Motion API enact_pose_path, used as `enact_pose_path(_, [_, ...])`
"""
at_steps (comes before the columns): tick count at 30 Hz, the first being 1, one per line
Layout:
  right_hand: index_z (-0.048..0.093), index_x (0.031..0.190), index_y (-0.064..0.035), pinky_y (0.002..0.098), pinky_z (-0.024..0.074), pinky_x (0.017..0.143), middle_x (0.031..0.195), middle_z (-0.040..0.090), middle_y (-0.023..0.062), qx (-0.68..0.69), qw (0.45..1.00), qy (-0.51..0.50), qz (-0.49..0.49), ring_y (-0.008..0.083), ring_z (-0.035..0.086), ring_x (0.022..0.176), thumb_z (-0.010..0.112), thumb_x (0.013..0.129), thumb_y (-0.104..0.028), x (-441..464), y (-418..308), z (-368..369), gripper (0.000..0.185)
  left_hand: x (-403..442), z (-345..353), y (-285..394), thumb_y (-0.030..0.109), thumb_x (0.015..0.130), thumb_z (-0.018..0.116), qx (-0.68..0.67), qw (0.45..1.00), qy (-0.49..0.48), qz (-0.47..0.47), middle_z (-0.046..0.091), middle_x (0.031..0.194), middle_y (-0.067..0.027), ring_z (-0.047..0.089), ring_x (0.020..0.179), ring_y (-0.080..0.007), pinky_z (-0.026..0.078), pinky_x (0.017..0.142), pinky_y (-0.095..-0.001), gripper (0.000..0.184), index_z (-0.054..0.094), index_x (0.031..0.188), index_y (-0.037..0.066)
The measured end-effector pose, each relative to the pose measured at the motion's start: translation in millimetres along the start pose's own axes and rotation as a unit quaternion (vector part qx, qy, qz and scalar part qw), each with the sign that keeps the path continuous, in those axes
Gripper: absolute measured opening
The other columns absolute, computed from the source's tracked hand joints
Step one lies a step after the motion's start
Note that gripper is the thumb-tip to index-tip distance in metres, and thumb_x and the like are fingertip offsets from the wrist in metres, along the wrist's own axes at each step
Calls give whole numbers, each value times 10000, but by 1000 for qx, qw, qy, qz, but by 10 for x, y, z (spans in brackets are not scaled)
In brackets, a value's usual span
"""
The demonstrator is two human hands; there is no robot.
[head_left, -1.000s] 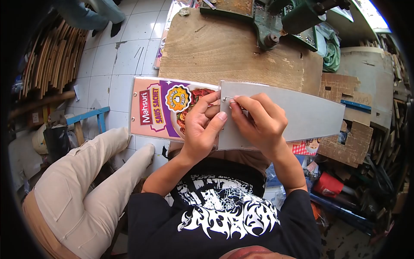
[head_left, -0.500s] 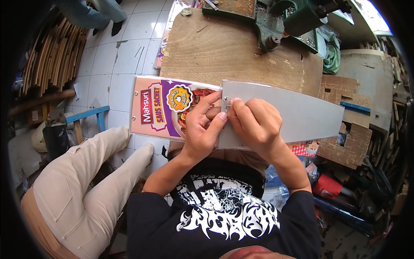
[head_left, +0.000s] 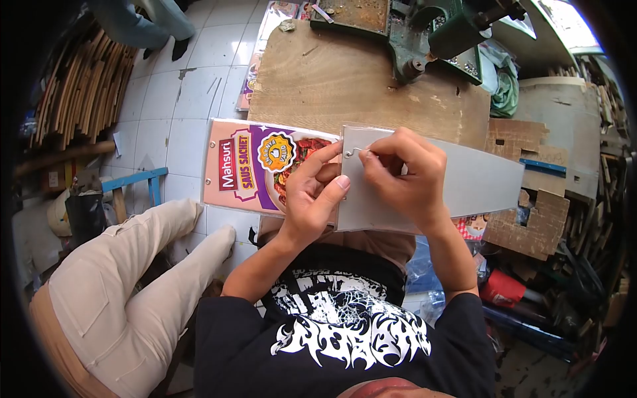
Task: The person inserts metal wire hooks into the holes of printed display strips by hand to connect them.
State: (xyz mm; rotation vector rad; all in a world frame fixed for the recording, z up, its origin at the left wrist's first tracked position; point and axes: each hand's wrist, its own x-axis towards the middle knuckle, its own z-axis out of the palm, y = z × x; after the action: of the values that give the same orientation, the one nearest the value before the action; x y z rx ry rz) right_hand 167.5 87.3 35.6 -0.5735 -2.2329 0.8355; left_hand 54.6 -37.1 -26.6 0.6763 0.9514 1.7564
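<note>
A printed sauce panel in pink and purple lies to the left, with its inner edge against a plain grey panel. My left hand grips the panels where they meet, thumb on top of the grey edge. Closed in a pinch, my right hand is over the grey panel and holds the end of a small metal wire hook. The hook's curved end is at a hole near the upper corner of the grey panel. My right fingertips partly hide the wire.
Beyond the panels is a wooden tabletop with a green metal press and a tray of small parts. A person in beige trousers sits at my left. Brown boards are stacked at the right.
My right hand has moved up and slightly right, its knuckles raised and fingers pinched more tightly. More of the hook's curve shows. My left hand has hardly moved.
</note>
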Motion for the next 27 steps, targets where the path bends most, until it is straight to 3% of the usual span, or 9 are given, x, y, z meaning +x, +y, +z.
enact_pose_path(3, [661, 769, -1, 182, 392, 482, 675, 596, -1, 118, 984, 45, 129, 16, 525, 559, 757, 792, 6, -106, 65, -1, 99, 24, 12, 19, 15, 962, 491, -27, 999, 21, -6, 625, 1204, -199, 638, 1004, -167, 505, 866, -273, 420, 423, 1365, -79])
enact_pose_path(4, [661, 769, -1, 182, 392, 482, 675, 596, -1, 118, 984, 45, 128, 16, 525, 559, 757, 792, 6, -104, 55, -12, 99, 33, 24, 42, 15, 962, 491, -26, 999, 21, -5, 625, 1204, -199, 638, 1004, -167, 505, 866, -273, 420, 423, 1365, -79])
enact_pose_path(6, [667, 777, 3, 179, 392, 485, 691, 605, 2, 151, 980, 54, 117, 16, 525, 563, 754, 799, 7, -99, 17, -38, 90, 58, 48, 105, 33, 981, 488, -207, 974, 52, -80, 644, 1159, -174, 650, 982, -167, 531, 849, -284, 320, 509, 1284, -67])
enact_pose_path(12, [678, 796, 6, 177, 393, 495, 725, 620, 10, 162, 982, 54, 84, 20, 532, 586, 752, 805, 7, -130, 15, -88, 74, 63, 68, -6, 39, 980, 543, -208, 976, 54, -43, 672, 1068, -126, 666, 965, -150, 556, 857, -265, 216, 594, 1167, -55])
enact_pose_path(18, [683, 799, 9, 181, 380, 490, 717, 610, 5, 183, 977, 60, 90, 21, 521, 581, 758, 800, 4, -147, 10, -95, 75, 60, 122, -102, -25, 937, 594, -187, 977, 94, 34, 669, 1080, -124, 665, 959, -146, 558, 849, -255, 219, 585, 1156, -39])
enact_pose_path(25, [684, 792, 5, 184, 372, 477, 694, 601, 5, 190, 975, 65, 90, 23, 510, 555, 759, 798, 1, -149, 5, -88, 75, 35, 126, -172, -44, 916, 615, -191, 973, 119, 49, 663, 1100, -119, 664, 976, -151, 561, 853, -254, 235, 583, 1149, -28])
enact_pose_path(27, [689, 789, -13, 197, 370, 454, 660, 591, 13, 136, 987, 69, 45, 48, 506, 509, 777, 758, 0, -130, -22, -98, 94, 32, 129, -186, -48, 913, 619, -187, 973, 117, 62, 664, 1095, -120, 663, 980, -150, 563, 854, -253, 239, 582, 1148, -28])
